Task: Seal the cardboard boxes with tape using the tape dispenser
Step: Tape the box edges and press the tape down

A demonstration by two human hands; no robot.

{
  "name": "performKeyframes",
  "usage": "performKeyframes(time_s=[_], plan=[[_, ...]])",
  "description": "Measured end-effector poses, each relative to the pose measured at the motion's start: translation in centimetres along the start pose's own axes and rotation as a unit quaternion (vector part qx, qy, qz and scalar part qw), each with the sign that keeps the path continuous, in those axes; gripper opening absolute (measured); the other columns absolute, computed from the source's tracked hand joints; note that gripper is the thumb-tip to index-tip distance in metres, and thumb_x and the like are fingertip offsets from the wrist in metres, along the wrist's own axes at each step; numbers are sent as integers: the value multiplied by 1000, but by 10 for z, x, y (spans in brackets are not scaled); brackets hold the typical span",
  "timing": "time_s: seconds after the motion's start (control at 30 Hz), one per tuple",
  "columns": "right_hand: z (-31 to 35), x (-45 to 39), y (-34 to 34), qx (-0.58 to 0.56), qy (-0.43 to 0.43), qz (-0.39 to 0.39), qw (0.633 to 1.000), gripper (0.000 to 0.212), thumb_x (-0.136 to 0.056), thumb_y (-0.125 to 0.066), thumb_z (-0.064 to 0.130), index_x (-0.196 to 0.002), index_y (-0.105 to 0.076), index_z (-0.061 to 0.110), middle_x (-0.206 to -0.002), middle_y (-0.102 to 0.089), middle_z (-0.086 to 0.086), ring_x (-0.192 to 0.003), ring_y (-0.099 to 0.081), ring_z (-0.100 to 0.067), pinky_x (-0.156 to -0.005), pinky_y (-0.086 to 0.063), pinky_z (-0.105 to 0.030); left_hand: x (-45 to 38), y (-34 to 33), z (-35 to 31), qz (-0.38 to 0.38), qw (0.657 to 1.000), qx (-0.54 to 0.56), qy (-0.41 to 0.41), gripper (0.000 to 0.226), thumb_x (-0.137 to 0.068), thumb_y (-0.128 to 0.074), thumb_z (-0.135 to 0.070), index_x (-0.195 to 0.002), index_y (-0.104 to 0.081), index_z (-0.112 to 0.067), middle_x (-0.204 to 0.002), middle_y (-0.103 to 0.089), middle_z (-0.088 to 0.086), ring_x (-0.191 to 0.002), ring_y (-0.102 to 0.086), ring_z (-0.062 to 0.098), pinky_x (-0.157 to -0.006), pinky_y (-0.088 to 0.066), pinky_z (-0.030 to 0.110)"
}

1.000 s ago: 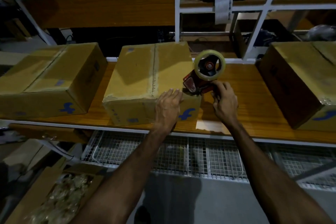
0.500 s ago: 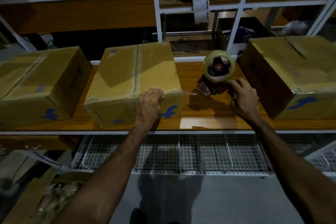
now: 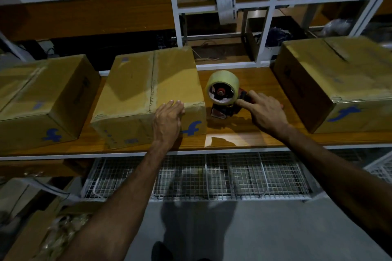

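Left hand (image 3: 168,117) flat against the near front edge of the middle cardboard box (image 3: 148,93), fingers straight and together, tips lapping onto the top face just beside the taped centre seam. Nothing gripped; palm presses the front panel next to a blue logo.

Right hand (image 3: 265,111) rests on the tape dispenser (image 3: 224,99), which stands on the wooden shelf board (image 3: 244,131) between the two hands, just right of the middle box. Fingers reach over the red handle behind the tape roll (image 3: 223,87); they look fairly straight, but how far they wrap the handle is hidden, so cannot tell whether this is a hold or a touch. Roll upright, its open core facing the camera; dispenser's nose at the board, toward the left hand.

Right of the right hand, near it but apart: a second box (image 3: 339,82), a dark seam line across its top. Well left of the left hand: a third box (image 3: 44,99), taped along the top.

Below the forearms, wire mesh baskets (image 3: 201,176) under the board. A paper slip (image 3: 226,2) hangs from the white frame above the dispenser.
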State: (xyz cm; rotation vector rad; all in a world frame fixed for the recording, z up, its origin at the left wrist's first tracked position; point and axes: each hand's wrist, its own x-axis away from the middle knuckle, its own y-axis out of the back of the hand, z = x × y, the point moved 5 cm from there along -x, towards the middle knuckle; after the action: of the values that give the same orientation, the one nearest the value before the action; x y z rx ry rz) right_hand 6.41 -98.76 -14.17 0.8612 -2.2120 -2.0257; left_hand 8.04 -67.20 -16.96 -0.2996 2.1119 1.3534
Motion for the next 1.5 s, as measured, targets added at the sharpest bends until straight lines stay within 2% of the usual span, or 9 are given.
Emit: performKeyframes(time_s=[0.2, 0.47, 0.67, 0.93, 1.23, 1.5], plan=[[9, -18, 7, 42, 7, 45, 998, 68, -94, -62, 12, -154, -43, 37, -136, -47, -15, -109, -56, -34, -80, -49, -47, 0, -1, 0, 7, 1000, 12, 11, 34, -98, -67, -7, -131, -69, -7, -133, -70, 14, -128, -64, 33, -115, -44, 54], [15, -36, 13, 80, -1, 79, 994, 67, -99, -59, 16, -156, -34, 40, -142, -45, -14, -118, -55, -35, -88, -49, -49, -2, -1, 1, 25, 1000, 8, 16, 33, -98, -64, -10, -131, -70, -8, -134, -69, 14, -129, -63, 33, -115, -43, 54], [14, -46, 21, 112, 25, 93, 989, 69, -99, -66, 32, -158, -32, 41, -150, -41, -14, -127, -52, -36, -97, -48, -52, -1, 1, -2, 38, 999, 8, 19, 35, -99, -57, -13, -132, -69, -8, -135, -69, 14, -130, -62, 33, -116, -42, 55], [16, -48, 29, 140, 33, 104, 984, 68, -98, -68, 34, -155, -32, 41, -149, -40, -14, -125, -51, -35, -97, -46, -53, -2, 3, -3, 47, 999, 7, 13, 33, -99, -61, -8, -131, -69, -8, -136, -68, 15, -132, -61, 34, -118, -41, 55], [23, -36, 27, 125, -34, 98, 987, 68, -97, -69, 29, -151, -29, 41, -144, -41, -12, -123, -52, -36, -96, -43, -56, -3, 2, -2, 53, 998, 17, 22, 36, -102, -50, -22, -129, -72, -11, -134, -70, 15, -130, -62, 34, -116, -43, 55], [28, -46, 28, 113, -49, 96, 988, 76, -96, -70, 28, -156, -26, 43, -143, -41, -12, -122, -52, -36, -96, -43, -55, -5, 4, -7, 35, 999, -8, 6, 25, -103, -61, -10, -126, -72, -6, -128, -71, 19, -120, -66, 37, -114, -42, 55]])
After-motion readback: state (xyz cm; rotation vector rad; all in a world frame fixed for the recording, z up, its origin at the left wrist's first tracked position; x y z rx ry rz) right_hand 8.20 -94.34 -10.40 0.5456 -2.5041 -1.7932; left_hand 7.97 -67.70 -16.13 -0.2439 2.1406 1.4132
